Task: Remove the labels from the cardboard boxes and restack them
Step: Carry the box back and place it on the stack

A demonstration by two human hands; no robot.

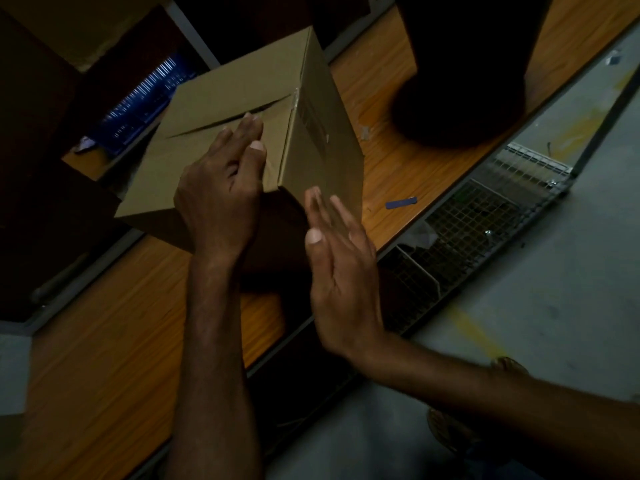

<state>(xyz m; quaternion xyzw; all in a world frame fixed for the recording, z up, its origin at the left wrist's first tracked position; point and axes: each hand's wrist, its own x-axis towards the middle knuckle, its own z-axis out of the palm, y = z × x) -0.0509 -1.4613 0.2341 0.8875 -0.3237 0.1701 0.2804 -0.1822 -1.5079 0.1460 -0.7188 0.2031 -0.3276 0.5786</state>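
Observation:
A brown cardboard box (221, 109) sits tilted on the wooden table (104, 341), its top flaps closed with a slit between them. A faint rectangular label patch (313, 123) shows on its right side face. My left hand (221, 188) grips the box's near top corner, fingers on the flap and thumb at the edge. Flat against the lower part of that right side face lies my right hand (339, 271), its fingers straight.
A small blue strip (401, 203) lies on the table right of the box. A large dark object (467, 64) stands at the back right. A wire mesh rack (485, 230) runs beside the table edge, with grey floor (554, 323) beyond. Blue crates (145, 98) sit behind.

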